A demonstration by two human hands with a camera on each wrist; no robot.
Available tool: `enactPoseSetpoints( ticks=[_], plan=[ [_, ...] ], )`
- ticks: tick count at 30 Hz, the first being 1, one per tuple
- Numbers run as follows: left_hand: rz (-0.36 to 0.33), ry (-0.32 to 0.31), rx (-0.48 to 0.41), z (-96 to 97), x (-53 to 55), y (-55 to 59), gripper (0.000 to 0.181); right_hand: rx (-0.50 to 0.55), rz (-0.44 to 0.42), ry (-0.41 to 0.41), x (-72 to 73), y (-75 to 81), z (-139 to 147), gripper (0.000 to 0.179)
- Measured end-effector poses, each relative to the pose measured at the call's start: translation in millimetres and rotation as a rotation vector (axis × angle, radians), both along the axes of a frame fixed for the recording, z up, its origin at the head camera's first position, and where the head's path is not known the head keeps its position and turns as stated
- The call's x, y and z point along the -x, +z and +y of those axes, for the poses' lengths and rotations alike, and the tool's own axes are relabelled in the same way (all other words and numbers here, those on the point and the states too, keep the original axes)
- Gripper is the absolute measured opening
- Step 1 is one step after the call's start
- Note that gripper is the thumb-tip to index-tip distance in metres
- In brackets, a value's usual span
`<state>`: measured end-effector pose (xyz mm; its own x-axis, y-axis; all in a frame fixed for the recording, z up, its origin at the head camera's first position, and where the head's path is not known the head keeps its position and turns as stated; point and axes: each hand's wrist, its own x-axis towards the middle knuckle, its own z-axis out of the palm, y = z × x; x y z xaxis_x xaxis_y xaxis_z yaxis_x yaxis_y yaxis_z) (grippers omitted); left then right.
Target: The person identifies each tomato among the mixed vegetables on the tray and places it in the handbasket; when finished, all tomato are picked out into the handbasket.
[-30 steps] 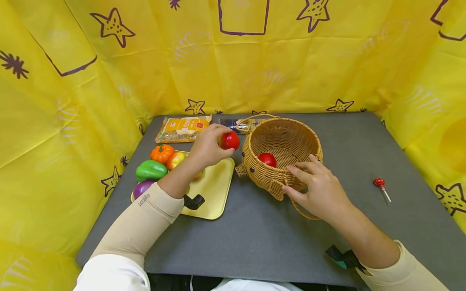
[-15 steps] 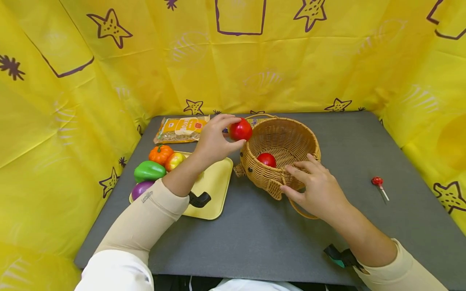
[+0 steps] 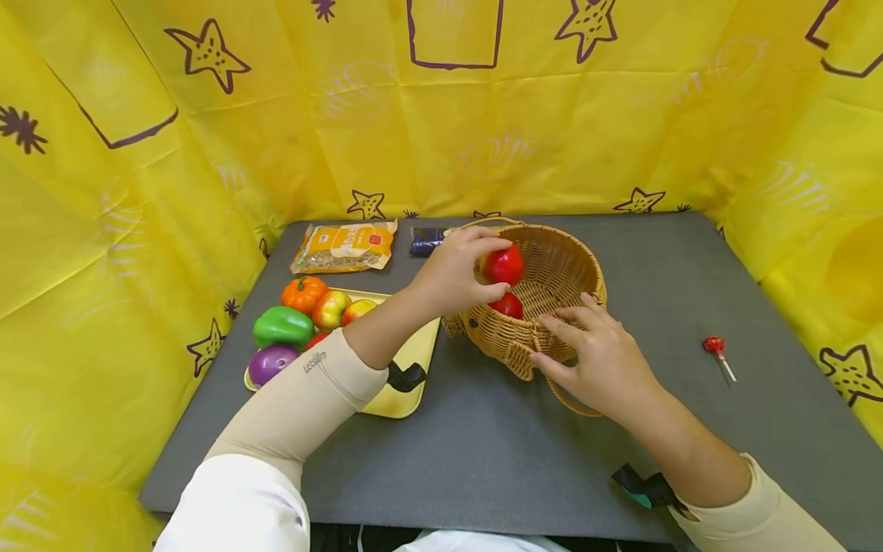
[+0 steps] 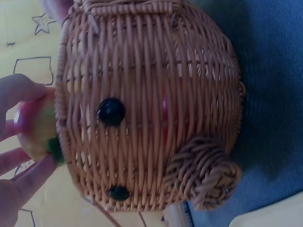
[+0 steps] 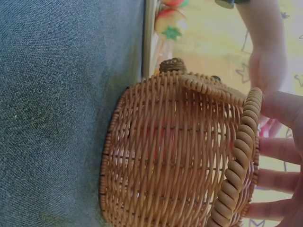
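My left hand holds a red round toy fruit between thumb and fingers over the wicker basket's opening. In the left wrist view this fruit has a yellowish side and a green tip. Inside the basket lies another red round fruit, partly covered by the held one. The basket has black eyes and a woven snout, seen closely in the left wrist view. My right hand rests against the near right rim with its fingers fairly straight, beside a twisted handle.
Left of the basket is a yellow tray with a pumpkin, a green pepper, an eggplant and several fruits. An orange food bag and a dark packet lie behind. A red lollipop lies right.
My left hand has carried the red fruit rightward from beside the tray to over the basket's opening. The right hand stays at the basket's rim.
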<state>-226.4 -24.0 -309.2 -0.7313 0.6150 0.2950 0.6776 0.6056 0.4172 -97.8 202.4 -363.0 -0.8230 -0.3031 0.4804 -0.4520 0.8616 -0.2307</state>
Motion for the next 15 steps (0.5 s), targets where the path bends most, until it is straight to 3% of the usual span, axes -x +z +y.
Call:
enactPoseSetpoints(
  ticks=[7, 11, 15],
  plan=[
    [-0.104, -0.062, 0.193, 16.0, 0.2, -6.9, 0.062, 0.004, 0.022, 0.012, 1.0, -1.3, 0.6, 0.051],
    [-0.138, -0.068, 0.216, 18.6, -0.1, -8.7, 0.063, 0.003, 0.027, 0.013, 0.8, -0.7, 0.9, 0.051],
    [-0.121, -0.081, 0.195, 17.5, -1.3, -7.0, 0.062, 0.002, 0.024, 0.010, 0.5, 0.2, 1.0, 0.050]
  ],
)
